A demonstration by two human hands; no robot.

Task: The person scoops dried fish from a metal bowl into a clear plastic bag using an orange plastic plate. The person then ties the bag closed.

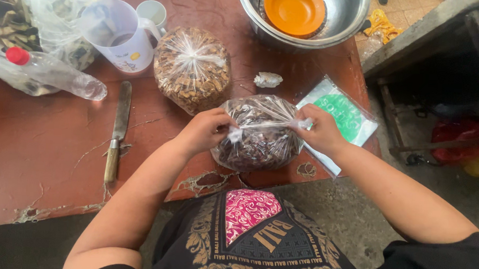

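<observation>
Pinching the twisted neck of a clear plastic bag of dark dried pieces point(260, 143), your left hand point(205, 130) and right hand point(322, 129) each have fingers clamped together on the film, one at either end of the twist; the bag bulges round and glossy, resting at the near edge of the cracked reddish-brown table point(42, 159); just behind it lies a tied bag of tan dried chips point(191, 69); a knife with a wooden handle point(117, 130) lies to your left, well apart; a steel bowl point(349, 21) holds an orange dish point(294, 12) at the far edge; grey concrete floor point(337, 212) below
</observation>
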